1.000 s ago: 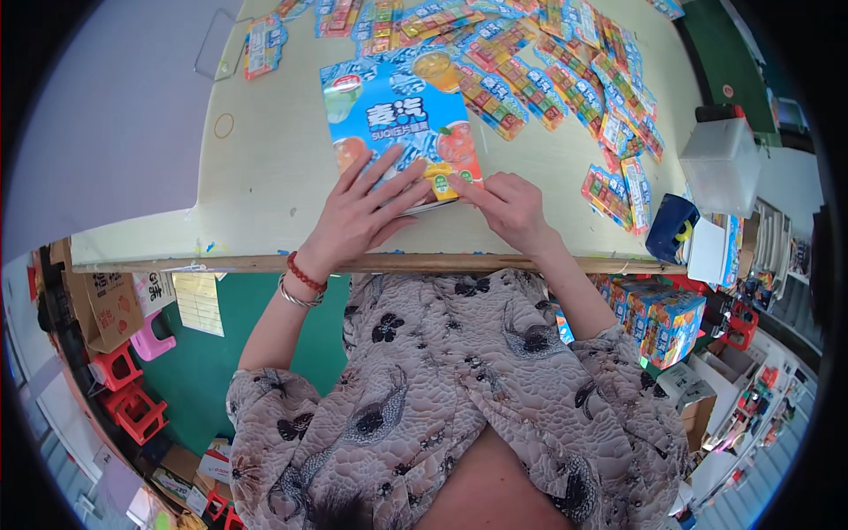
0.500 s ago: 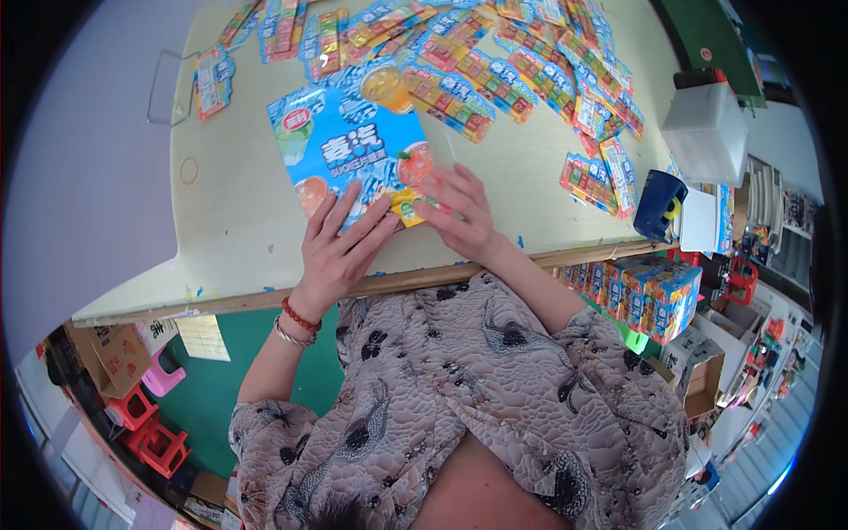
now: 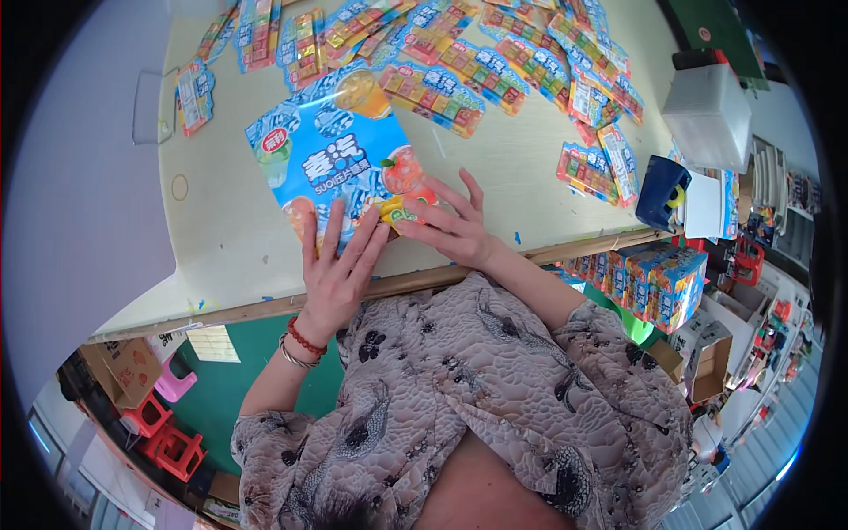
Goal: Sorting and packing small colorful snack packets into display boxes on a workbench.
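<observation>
A blue printed candy box (image 3: 331, 159) with fruit and drink pictures lies at a slant on the table, its broad face up. My left hand (image 3: 340, 269) rests its outstretched fingers over the box's near edge, the palm toward me. On the near right corner, my right hand (image 3: 452, 231) touches the box with spread fingers, thumb side raised. Neither hand is wrapped round anything. The box's near edge is partly hidden under my fingers. Beyond it lie many blister packs of coloured candies (image 3: 433, 95) on blue cards.
The pale tabletop (image 3: 216, 225) has a wooden front edge. A wire loop (image 3: 152, 106) lies at its left rim. To the right stand a dark blue cup (image 3: 658, 193) and a translucent container (image 3: 707, 117). Filled display boxes (image 3: 676, 287) sit below; red stools (image 3: 172, 450) stand lower left.
The box has shifted slightly left and toward me in the picture. My right hand's fingers have spread wider, and my left hand's fingers lie straighter along the near edge.
</observation>
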### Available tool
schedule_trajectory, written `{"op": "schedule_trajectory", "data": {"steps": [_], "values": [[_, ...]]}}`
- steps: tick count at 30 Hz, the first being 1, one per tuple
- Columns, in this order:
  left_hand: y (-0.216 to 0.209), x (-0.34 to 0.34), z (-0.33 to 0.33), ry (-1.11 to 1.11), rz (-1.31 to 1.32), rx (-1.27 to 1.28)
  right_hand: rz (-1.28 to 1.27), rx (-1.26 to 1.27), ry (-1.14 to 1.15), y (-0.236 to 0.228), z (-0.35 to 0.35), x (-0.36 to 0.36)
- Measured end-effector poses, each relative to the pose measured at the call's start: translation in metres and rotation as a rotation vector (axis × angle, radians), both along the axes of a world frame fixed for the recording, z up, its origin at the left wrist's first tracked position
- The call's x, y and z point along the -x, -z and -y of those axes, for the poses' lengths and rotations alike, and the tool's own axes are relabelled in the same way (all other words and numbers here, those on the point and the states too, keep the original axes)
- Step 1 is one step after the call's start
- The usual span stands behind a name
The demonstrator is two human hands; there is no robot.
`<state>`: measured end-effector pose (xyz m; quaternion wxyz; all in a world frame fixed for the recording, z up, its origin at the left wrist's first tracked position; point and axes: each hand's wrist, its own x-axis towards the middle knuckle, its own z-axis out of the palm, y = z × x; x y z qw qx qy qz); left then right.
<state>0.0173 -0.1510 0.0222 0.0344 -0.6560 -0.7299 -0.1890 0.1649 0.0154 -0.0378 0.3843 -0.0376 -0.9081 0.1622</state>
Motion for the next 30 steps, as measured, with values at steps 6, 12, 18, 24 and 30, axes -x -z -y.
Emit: {"op": "schedule_trajectory", "data": {"steps": [6,12,18,24,30], "values": [[0.004,-0.003,-0.005,0.030,0.013,-0.045,0.005,0.099,0.017,-0.006,0.004,0.001],[0.011,-0.013,-0.007,-0.044,-0.042,-0.111,-0.248,0.542,0.510,-0.034,-0.041,-0.064],[0.016,-0.026,-0.020,-0.081,-0.033,-0.137,-0.031,0.250,1.591,-0.041,-0.163,-0.269],[0.021,-0.024,-0.020,-0.084,-0.043,-0.176,-0.223,1.140,1.219,-0.047,-0.186,-0.299],[0.023,-0.026,-0.021,-0.107,-0.062,-0.181,-0.704,1.396,0.906,-0.046,-0.136,-0.291]]}}
